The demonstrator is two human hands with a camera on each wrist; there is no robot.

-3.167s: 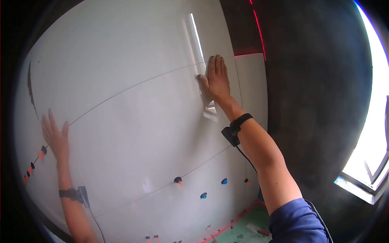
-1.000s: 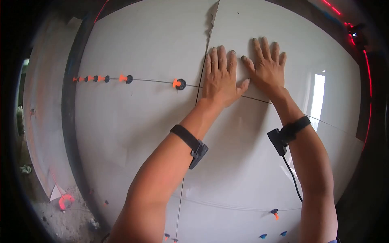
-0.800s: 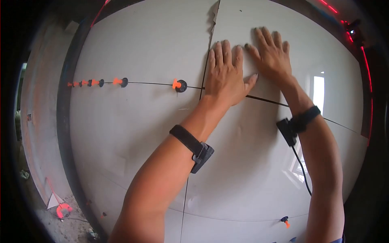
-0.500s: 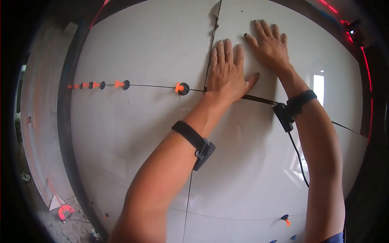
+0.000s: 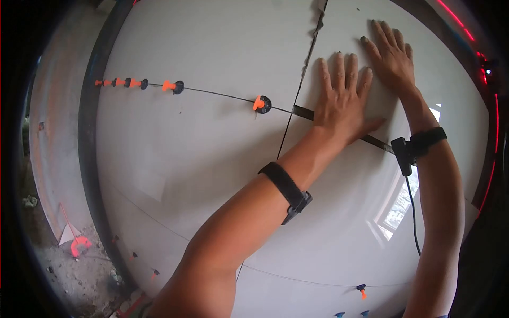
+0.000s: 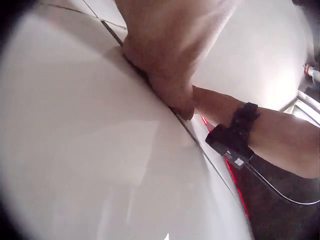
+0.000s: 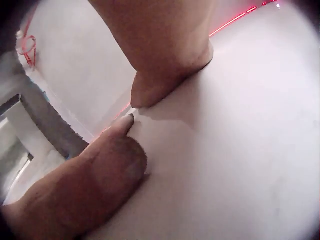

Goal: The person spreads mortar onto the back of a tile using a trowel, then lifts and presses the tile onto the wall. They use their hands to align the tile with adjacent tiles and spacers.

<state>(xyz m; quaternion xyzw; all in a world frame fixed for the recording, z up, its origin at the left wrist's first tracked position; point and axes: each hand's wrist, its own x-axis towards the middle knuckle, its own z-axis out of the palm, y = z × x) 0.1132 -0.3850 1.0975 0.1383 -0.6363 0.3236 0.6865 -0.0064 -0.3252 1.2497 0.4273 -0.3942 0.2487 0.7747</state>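
A large glossy white wall tile (image 5: 344, 40) fills the upper right of the head view. My left hand (image 5: 342, 103) lies flat on its lower left part, fingers straight and pointing up, heel over the dark gap (image 5: 303, 112) below the tile. Higher and to the right, my right hand (image 5: 393, 62) presses the same tile with spread fingers. Beneath the gap is another white tile (image 5: 323, 212). In the left wrist view the left hand (image 6: 170, 55) covers part of the joint. The right wrist view has both hands against the white surface.
Orange-and-black tile levelling clips (image 5: 261, 104) line the joint at left; another clip (image 5: 361, 291) sits low on the wall. A laser level (image 5: 488, 72) glows at right beside a red line. Rubble (image 5: 79, 281) covers the floor at lower left.
Both hands came together from opposite ends of the wall onto the upper tile, then moved up it. The thin joint beneath widened into a dark gap. The view has turned.
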